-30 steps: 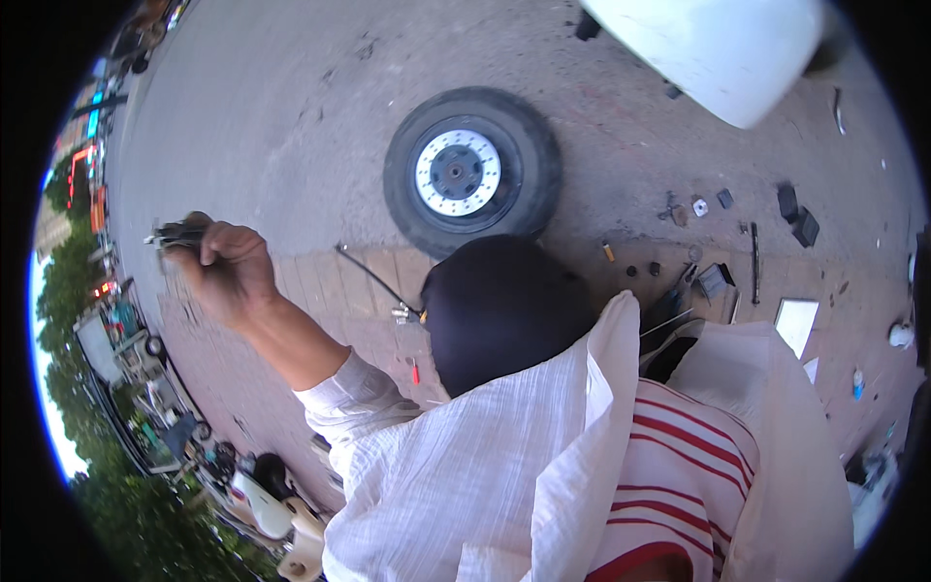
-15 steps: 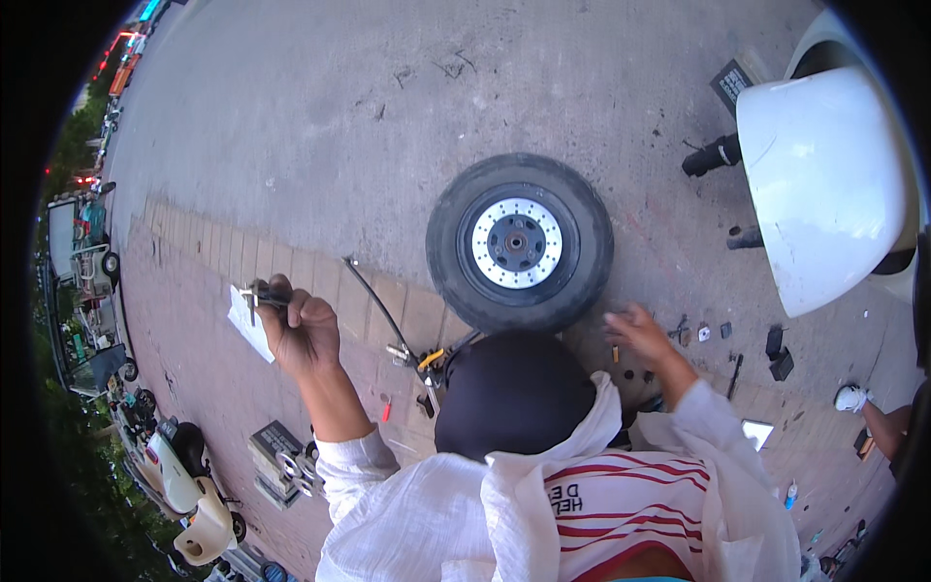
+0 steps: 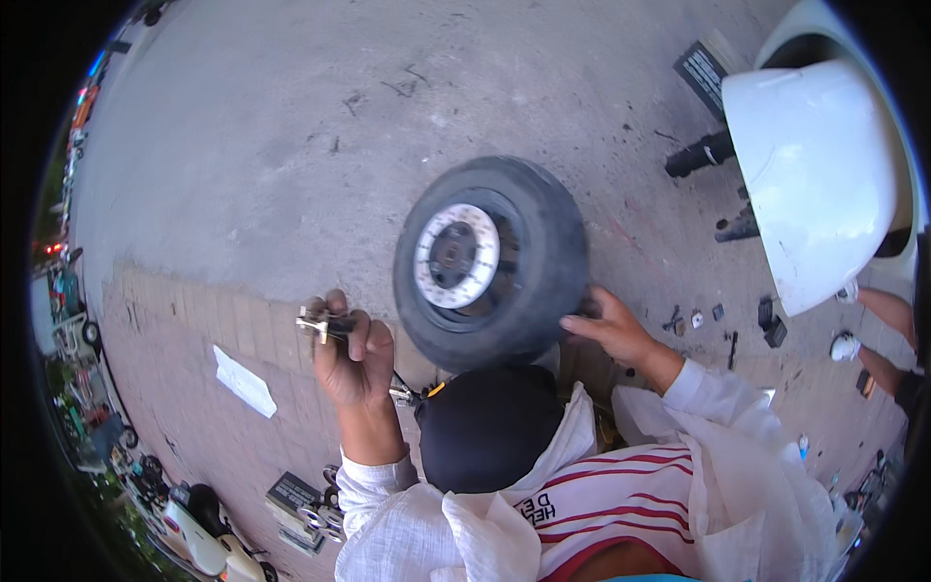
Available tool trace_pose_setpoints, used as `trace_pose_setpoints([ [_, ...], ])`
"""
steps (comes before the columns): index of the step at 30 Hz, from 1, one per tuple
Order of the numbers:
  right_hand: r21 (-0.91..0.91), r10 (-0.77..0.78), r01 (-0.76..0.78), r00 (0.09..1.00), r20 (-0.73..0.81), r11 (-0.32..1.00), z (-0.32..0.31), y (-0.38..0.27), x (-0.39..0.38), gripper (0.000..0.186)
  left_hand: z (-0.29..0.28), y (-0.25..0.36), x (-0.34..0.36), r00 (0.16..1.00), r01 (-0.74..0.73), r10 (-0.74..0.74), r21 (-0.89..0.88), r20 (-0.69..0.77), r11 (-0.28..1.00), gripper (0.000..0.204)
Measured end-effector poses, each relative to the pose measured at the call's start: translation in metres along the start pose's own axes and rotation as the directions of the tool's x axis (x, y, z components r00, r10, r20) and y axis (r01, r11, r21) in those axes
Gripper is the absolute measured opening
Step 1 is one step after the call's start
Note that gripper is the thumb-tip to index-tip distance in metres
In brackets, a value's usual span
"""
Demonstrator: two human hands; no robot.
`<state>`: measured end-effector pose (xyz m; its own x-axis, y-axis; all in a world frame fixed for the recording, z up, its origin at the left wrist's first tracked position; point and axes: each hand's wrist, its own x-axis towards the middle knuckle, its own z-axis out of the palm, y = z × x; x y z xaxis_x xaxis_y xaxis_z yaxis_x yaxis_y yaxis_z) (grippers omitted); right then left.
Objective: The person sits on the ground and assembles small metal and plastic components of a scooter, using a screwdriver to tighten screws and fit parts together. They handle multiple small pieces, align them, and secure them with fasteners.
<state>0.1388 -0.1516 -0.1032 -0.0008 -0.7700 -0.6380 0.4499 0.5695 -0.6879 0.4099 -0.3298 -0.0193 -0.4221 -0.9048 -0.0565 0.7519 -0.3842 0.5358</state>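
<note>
Left hand grips metal part; right hand touches wheel bearing disc.

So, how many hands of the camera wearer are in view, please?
2: the left hand holds a small metal-and-black part, left of the wheel; the right hand is at the wheel's lower right edge.

Head camera, left fisheye of a worn pair, faces steeply down from close above the shirt, taking in left hand and right hand near, wheel mid-view, pavement far, white vehicle body right.
</note>
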Motion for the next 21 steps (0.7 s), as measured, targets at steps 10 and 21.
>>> trace_pose_setpoints([
  [10, -0.033, -0.471, 0.528, 0.782, 0.407, 0.849, 0.133, -0.055, 0.062, 0.050, 0.035, 0.013, 0.115, 0.983, -0.179, 0.182, 0.264, 0.013, 0.948, 0.027],
  [21, -0.284, -0.182, 0.045, 0.858, -0.481, 0.958, -0.083, 0.064, 0.013, 0.030, -0.047, 0.122, 0.203, 0.962, -0.156, 0.195, 0.197, -0.193, 0.968, 0.013],
])
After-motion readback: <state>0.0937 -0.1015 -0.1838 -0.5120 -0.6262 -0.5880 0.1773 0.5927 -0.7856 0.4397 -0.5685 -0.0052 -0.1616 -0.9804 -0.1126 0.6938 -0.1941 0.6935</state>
